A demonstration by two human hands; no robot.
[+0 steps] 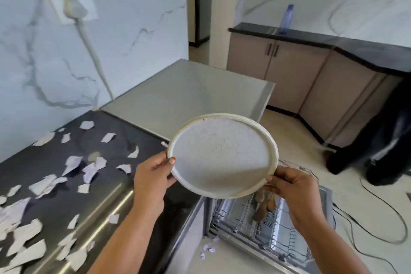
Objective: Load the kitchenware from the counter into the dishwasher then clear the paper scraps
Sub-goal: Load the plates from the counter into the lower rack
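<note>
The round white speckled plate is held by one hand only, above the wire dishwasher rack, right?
No: the head view shows both hands holding the round white speckled plate, left hand and right hand each pinching its rim, above the wire dishwasher rack.

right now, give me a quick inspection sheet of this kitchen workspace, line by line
surface: dark counter, strewn with torn paper
job's things: plate held in the air above the open dishwasher rack; wooden utensils lie in the rack
clutter: paper scraps across the counter, a few more on the floor by the rack
hands: left hand and right hand grip the plate's rim on opposite sides
cables: white cord hangs from a wall plug; black cable loops over the floor
surroundings: marbled wall, beige cabinets, a bottle on the far counter
</note>
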